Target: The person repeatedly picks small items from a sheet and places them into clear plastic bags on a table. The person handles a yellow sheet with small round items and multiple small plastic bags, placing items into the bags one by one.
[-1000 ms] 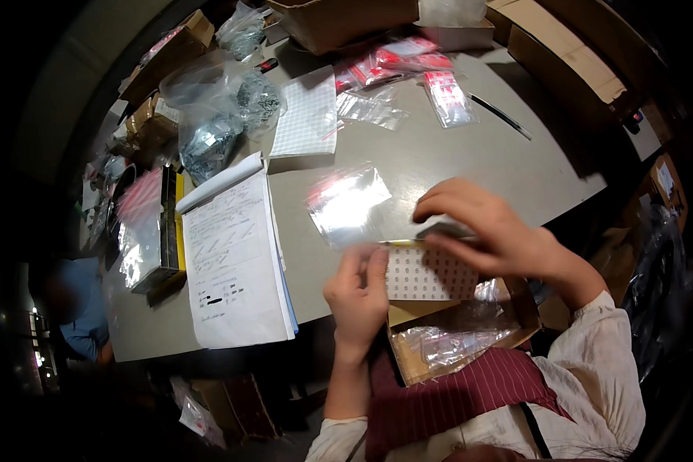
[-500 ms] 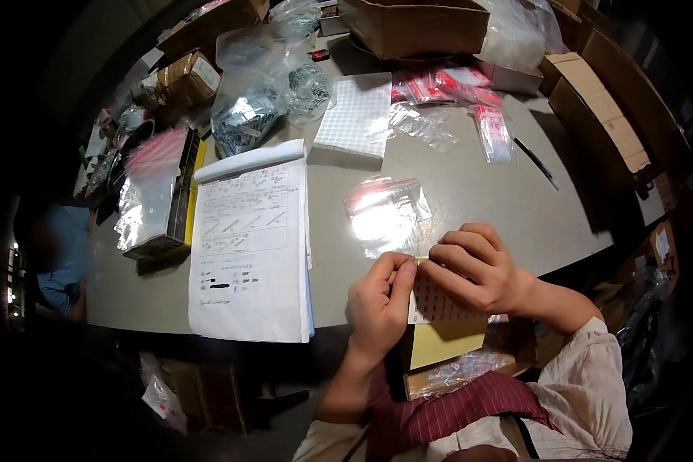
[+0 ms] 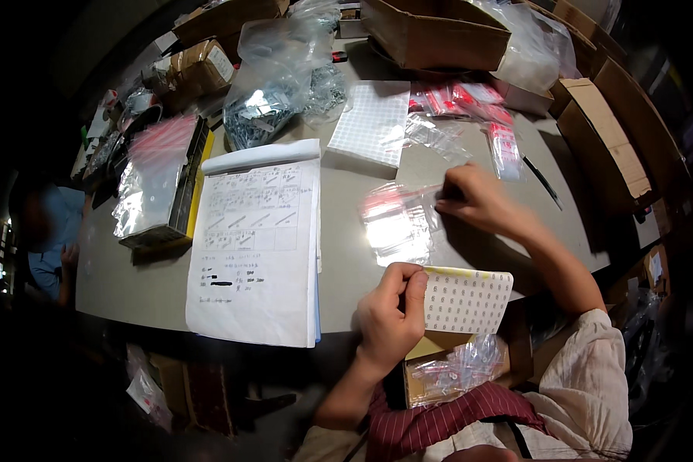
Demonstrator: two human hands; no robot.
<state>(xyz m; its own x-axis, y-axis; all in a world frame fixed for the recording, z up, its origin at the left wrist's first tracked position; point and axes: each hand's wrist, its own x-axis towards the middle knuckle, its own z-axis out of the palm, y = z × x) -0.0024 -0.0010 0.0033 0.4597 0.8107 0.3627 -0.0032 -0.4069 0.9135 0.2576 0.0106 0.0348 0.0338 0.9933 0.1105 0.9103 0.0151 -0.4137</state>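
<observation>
My left hand (image 3: 393, 312) grips the left end of a sticker sheet (image 3: 466, 302), thumb on top. The sheet is white with rows of small printed marks and a yellow top edge. On the table, my right hand (image 3: 473, 196) is pinched at the right edge of a pile of clear zip bags (image 3: 396, 227) with red strips. Whatever lies between its fingertips is too small to make out. Below the sheet, a cardboard box (image 3: 520, 346) at my lap contains small clear bags (image 3: 458, 369).
A handwritten notepad (image 3: 254, 285) lies left of the bags, beside a black-and-yellow box (image 3: 196, 185) of zip bags. Behind are bags of metal parts (image 3: 262, 112), a sheet of round labels (image 3: 369, 123), red-topped packets (image 3: 504, 146), a pen (image 3: 543, 183) and cardboard boxes (image 3: 439, 35).
My right hand has left the sticker sheet and moved up to the zip bags. My left hand keeps the sheet, which now shows more of its printed face.
</observation>
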